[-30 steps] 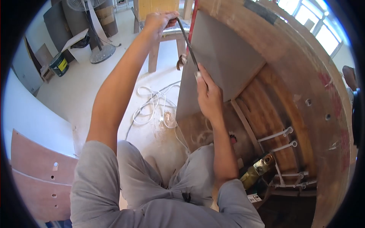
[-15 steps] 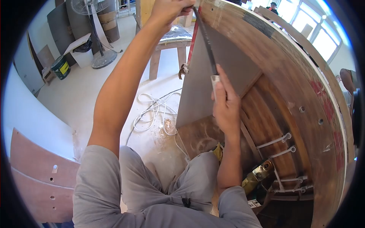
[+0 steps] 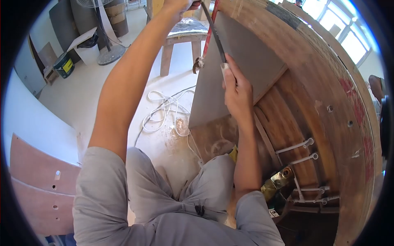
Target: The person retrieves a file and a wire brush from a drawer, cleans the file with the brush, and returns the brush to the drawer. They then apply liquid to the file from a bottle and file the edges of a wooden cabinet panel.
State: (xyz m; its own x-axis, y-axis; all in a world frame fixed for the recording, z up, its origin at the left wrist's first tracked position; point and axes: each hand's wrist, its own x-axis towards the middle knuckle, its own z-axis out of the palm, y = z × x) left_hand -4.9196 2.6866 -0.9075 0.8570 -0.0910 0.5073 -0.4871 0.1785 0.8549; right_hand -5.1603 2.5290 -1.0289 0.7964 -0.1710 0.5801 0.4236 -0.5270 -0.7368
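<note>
A long, dark, narrow file (image 3: 215, 36) slants across the upper middle of the head view. My right hand (image 3: 239, 93) is wrapped round its pale handle (image 3: 224, 67), thumb along the side. At the top edge, my left hand (image 3: 180, 5) is closed on the file's far end, its fingers partly cut off by the frame. Beside and behind the blade stands a large curved wooden structure (image 3: 303, 69) with a grey-brown panel (image 3: 234, 74) and a red-marked edge (image 3: 209, 37). Whether the blade touches that edge, I cannot tell.
A coiled white cable (image 3: 164, 112) lies on the floor. Ahead are a wooden stand (image 3: 184, 39), a fan base (image 3: 111, 54) and a dark bucket (image 3: 64, 65). Inside the structure are white rods (image 3: 295, 146) and a brass-coloured metal tool (image 3: 280, 180). A curved panel (image 3: 41, 188) is at left.
Both hands and the file have moved up and to the left, the right hand more clearly. The view has shifted slightly. Both hands keep their hold.
</note>
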